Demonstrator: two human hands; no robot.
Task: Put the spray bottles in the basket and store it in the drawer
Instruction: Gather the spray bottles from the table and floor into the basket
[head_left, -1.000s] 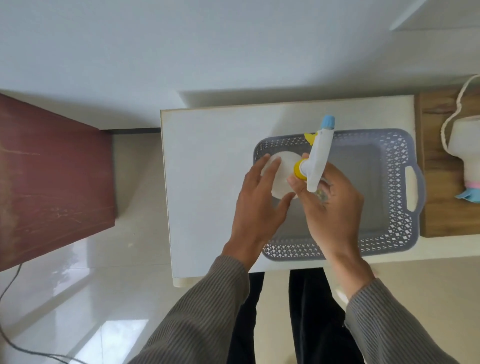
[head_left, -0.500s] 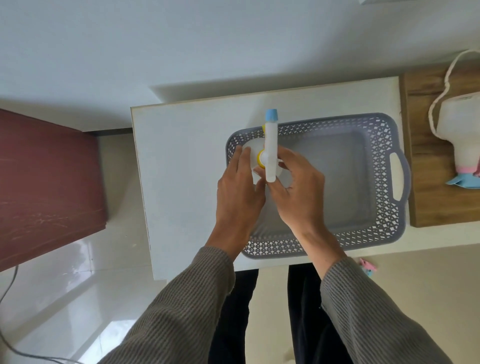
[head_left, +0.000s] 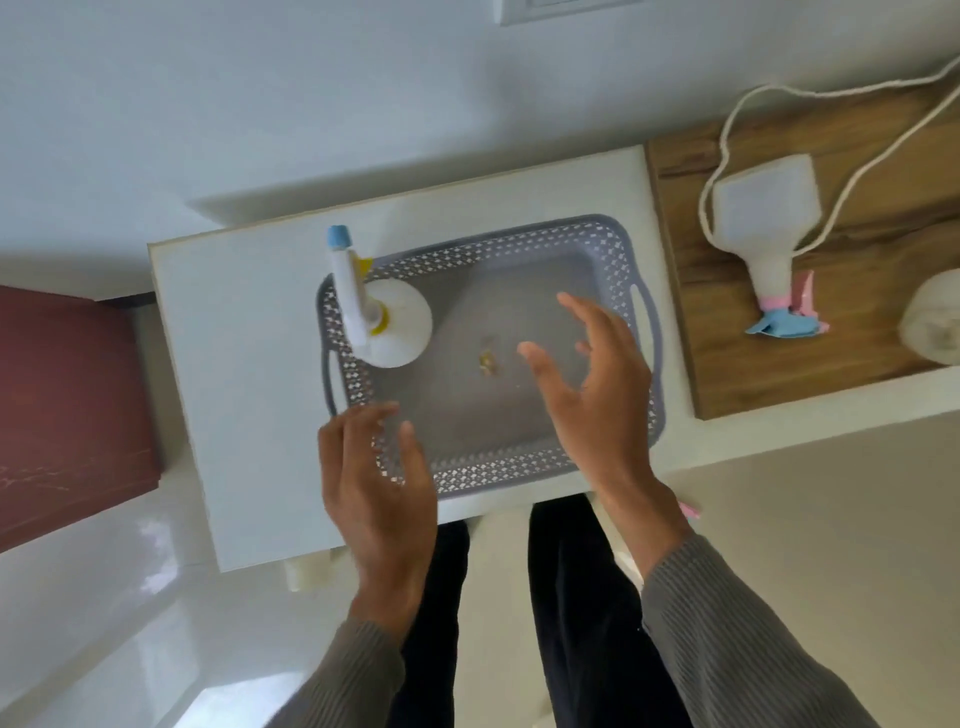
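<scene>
A white spray bottle with a yellow collar and blue nozzle stands upright in the far left corner of the grey perforated basket on the white cabinet top. My left hand hovers over the basket's near left rim, fingers apart, holding nothing. Over the basket's right half floats my right hand, also spread and empty. A second white spray bottle with a pink and blue trigger lies on its side on the wooden surface to the right.
A white cord loops around the lying bottle. A pale round object sits at the right edge. A dark red cabinet stands to the left. Small crumbs lie on the basket floor.
Both hands have let go of the yellow-collared bottle, which now stands alone in the basket's left corner. The hands have drawn back toward me and apart.
</scene>
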